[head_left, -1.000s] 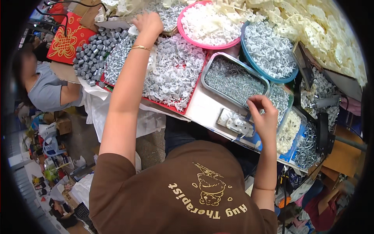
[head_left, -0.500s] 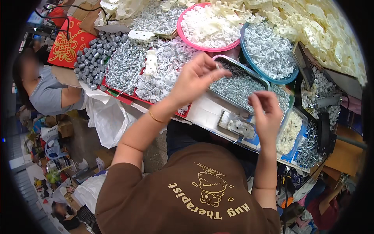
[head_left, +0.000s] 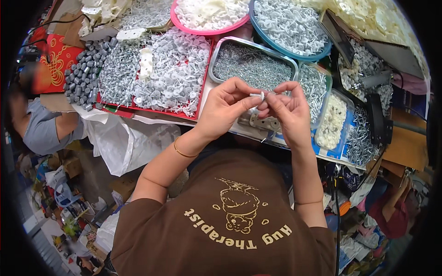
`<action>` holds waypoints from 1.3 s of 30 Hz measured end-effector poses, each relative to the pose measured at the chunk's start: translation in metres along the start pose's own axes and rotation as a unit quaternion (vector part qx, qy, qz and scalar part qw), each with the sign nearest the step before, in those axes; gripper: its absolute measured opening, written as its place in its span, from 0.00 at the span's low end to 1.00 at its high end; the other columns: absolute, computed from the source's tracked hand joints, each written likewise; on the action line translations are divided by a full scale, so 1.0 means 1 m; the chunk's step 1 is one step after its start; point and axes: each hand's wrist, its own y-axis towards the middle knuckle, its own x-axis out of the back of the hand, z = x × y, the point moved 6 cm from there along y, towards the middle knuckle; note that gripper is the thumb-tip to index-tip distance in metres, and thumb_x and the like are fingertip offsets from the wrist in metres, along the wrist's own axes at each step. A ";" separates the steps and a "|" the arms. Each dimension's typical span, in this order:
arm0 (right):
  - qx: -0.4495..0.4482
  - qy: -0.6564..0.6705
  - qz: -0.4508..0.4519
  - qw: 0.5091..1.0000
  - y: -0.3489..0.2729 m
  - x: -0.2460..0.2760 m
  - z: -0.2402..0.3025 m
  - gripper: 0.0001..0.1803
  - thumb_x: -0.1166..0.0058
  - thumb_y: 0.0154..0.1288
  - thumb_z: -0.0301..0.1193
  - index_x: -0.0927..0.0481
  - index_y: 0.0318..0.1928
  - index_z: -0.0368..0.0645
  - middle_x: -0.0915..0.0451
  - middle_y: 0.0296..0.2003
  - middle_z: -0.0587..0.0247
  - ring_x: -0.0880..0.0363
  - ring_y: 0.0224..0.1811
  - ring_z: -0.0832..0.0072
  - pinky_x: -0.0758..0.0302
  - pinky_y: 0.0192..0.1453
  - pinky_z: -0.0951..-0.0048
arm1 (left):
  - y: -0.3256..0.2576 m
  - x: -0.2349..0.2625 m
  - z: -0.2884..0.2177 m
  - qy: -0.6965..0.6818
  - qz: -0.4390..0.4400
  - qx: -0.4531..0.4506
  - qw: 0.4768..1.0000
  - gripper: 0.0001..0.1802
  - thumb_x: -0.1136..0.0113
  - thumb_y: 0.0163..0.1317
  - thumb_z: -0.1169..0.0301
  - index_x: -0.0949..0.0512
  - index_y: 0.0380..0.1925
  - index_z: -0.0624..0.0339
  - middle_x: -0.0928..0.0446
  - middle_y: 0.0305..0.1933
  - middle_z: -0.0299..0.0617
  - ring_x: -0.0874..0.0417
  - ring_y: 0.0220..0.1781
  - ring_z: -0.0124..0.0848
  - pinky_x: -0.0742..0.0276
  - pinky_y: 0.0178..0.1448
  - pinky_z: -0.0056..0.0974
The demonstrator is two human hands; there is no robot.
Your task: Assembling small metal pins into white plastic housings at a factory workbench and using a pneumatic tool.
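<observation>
My two hands meet in front of the metal tray [head_left: 212, 72] of small silvery pins or screws [head_left: 251, 64]. Between thumb and fingers, my left hand [head_left: 220, 108] pinches a small white plastic piece with a round flat head [head_left: 261, 95]. My right hand [head_left: 293, 112] has its thumb and fingertips pressed together right beside that head; whatever they hold is too small or hidden to name. Partly covered by the hands, a pale flat fitting [head_left: 266, 123] lies on the table below them.
To the left, a red tray [head_left: 199, 108] holds white disc-headed pieces, beside screws and grey cylinders [head_left: 85, 69]. Behind stand a pink basin [head_left: 212, 32] and a blue basin [head_left: 294, 56]. Clear containers [head_left: 335, 120] and loose screws [head_left: 360, 138] lie right. Another person [head_left: 53, 124] is at far left.
My hands were apart, left over the tray's left end and right by its right corner. They have come together in front of it. The view has shifted over the table.
</observation>
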 end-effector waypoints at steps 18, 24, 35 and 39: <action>0.226 -0.618 0.088 0.747 -0.039 -0.022 0.021 0.17 0.36 0.56 0.22 0.17 0.48 0.42 0.15 0.43 0.59 0.20 0.47 0.58 0.26 0.55 0.61 | -0.054 -0.027 0.006 0.642 0.061 -0.321 0.693 0.05 0.35 0.56 0.68 0.16 0.33 0.50 0.17 0.41 0.30 0.20 0.43 0.29 0.39 0.57 0.48; 0.125 -0.641 0.125 0.747 -0.019 -0.020 0.021 0.13 0.36 0.57 0.25 0.23 0.42 0.40 0.15 0.35 0.55 0.18 0.39 0.54 0.23 0.46 0.58 | -0.031 -0.028 0.004 0.624 -0.003 -0.195 0.756 0.07 0.29 0.52 0.67 0.18 0.29 0.51 0.24 0.40 0.35 0.24 0.49 0.37 0.43 0.61 0.51; 0.180 -0.597 -0.024 0.781 -0.039 0.017 0.035 0.21 0.33 0.61 0.25 0.18 0.56 0.41 0.13 0.42 0.56 0.16 0.44 0.65 0.22 0.53 0.67 | -0.050 0.164 -0.123 0.776 -0.301 -0.158 0.531 0.12 0.30 0.52 0.68 0.13 0.38 0.52 0.15 0.41 0.40 0.17 0.47 0.42 0.29 0.56 0.48; 0.156 -0.498 -0.104 0.847 -0.029 0.041 0.047 0.14 0.34 0.64 0.24 0.15 0.50 0.39 0.12 0.36 0.58 0.14 0.37 0.74 0.20 0.45 0.73 | -0.052 0.271 -0.146 0.891 -0.254 -0.015 0.375 0.10 0.29 0.55 0.64 0.11 0.38 0.44 0.18 0.46 0.37 0.21 0.54 0.40 0.32 0.58 0.52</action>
